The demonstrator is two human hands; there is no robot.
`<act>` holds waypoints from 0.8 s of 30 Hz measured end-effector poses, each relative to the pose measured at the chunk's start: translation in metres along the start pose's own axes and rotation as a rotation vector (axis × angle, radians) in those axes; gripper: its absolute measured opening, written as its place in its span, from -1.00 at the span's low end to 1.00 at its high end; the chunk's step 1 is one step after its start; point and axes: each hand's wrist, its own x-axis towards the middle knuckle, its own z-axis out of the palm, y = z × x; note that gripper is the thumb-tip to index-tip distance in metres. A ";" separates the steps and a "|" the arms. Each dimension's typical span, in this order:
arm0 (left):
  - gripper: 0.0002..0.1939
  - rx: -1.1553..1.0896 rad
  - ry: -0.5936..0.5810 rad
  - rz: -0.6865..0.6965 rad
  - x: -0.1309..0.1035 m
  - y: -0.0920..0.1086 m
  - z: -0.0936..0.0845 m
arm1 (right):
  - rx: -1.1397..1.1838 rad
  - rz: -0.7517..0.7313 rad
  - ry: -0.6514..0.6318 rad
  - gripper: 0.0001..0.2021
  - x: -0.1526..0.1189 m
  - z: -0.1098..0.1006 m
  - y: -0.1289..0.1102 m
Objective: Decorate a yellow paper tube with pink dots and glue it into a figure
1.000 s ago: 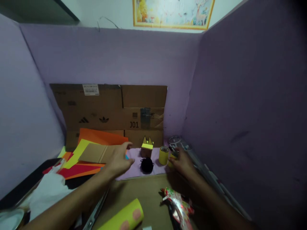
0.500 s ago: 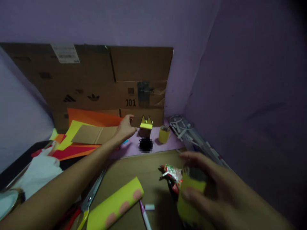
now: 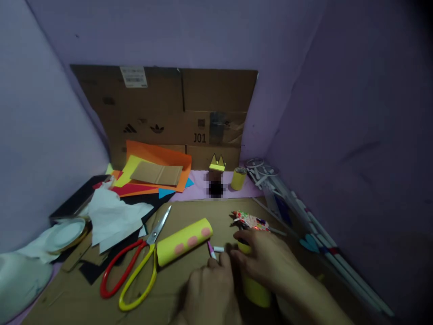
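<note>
Yellow tube (image 3: pixel 245 247) is over the cardboard (image 3: pixel 172 289), right of middle toward its near edge; my right hand (image 3: pixel 267 257) pinches it, thumb against fingers. Squeezing hard could dent it. My left hand (image 3: pixel 212 289), fingers curled, hold unclear, could nudge the marker (image 3: pixel 211 249). Half a second ago it reached toward the far edge.

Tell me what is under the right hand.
A yellow piece shows at the near side of the right hand, and a yellow patch shows within its curl. The hand covers what lies between, so whether they join cannot be told.
</note>
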 end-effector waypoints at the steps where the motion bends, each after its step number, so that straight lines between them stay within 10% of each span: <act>1: -0.49 -0.009 0.002 0.001 0.001 -0.001 0.000 | -0.008 -0.005 -0.013 -0.72 0.000 0.002 -0.001; 10: -0.56 -0.041 -0.050 -0.059 -0.039 -0.046 0.003 | -0.291 -0.274 0.125 -0.78 0.006 0.025 -0.010; 19: -0.64 -0.210 0.694 0.265 -0.055 -0.085 0.039 | -0.227 -0.331 0.127 -0.71 0.009 0.039 -0.031; 21: -0.62 -0.364 0.761 0.251 -0.051 -0.088 0.043 | 0.057 -0.305 0.194 -0.68 0.001 0.040 -0.030; 24: -0.60 -0.595 0.783 0.242 -0.049 -0.089 0.047 | 1.074 -0.148 0.125 -0.81 -0.015 0.047 -0.027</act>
